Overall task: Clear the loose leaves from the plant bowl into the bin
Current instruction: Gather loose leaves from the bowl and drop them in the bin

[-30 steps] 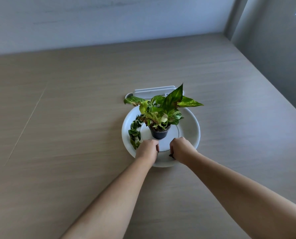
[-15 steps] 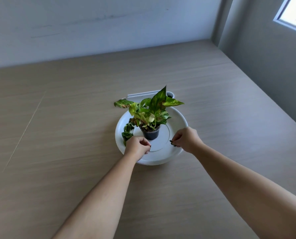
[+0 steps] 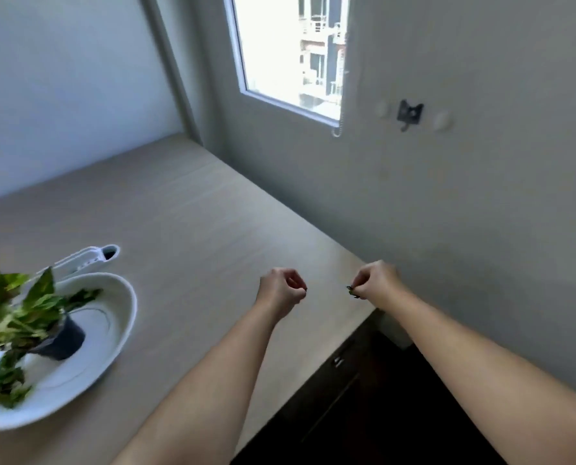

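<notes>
The white plant bowl sits on the wooden table at the far left. In it stands a small dark pot with a green plant. Several loose leaves lie on the bowl's near left side. My left hand hovers over the table right of the bowl, fingers pinched, with a tiny dark speck at the fingertips. My right hand is at the table's right edge, pinching a small dark green leaf piece. No bin is clearly visible.
A white tray-like object lies just behind the bowl. The table's right edge drops to a dark floor area. A pale object sits against the grey wall under my right forearm. A window is above.
Both hands have left the bowl and moved right, towards the table's edge, each staying pinched. The view has swung right, so the bowl now lies at the far left.
</notes>
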